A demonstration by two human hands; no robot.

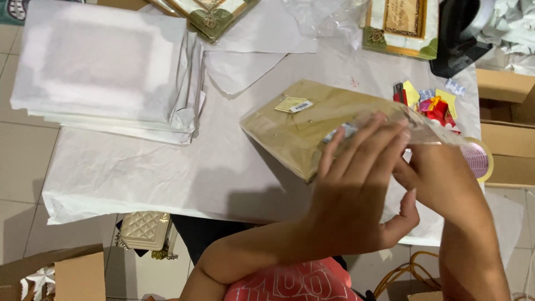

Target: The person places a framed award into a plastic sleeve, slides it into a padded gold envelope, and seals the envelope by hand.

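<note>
My left hand [356,195] lies flat, fingers spread, on the flat tan wooden-backed panel in clear plastic wrap [312,125], tilted just above the white-papered table [167,173]. My right hand [440,178] pinches the wrap's right end. Best to hold the panel steady and pull evenly.

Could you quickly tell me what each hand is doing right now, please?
Left hand: open, fingers spread flat against the clear sleeve over the brown backed frame.
Right hand: at the sleeve's end; grip cannot be told.
</note>
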